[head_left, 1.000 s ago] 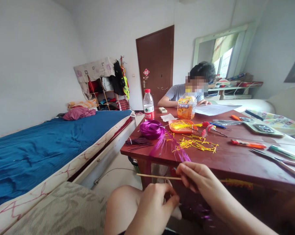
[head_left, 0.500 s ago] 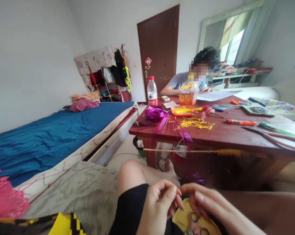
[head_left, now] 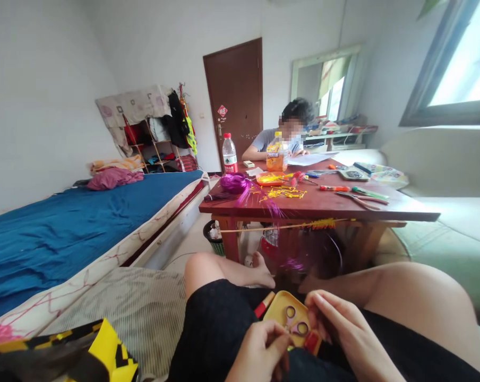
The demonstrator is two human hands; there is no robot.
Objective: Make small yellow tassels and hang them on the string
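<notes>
Scissors (head_left: 290, 322) sit in a yellow tray (head_left: 280, 306), left hand (head_left: 262, 347) and right hand (head_left: 337, 322) right by it, fingers curled; honestly can't tell if they're gripping anything.

Above the lap (head_left: 218, 331), the left hand (head_left: 262, 347) curls, thumb bent toward forefinger; the right hand (head_left: 339, 321) sits apart, fingers gathered. Both knees (head_left: 419, 284) spread wide.
</notes>
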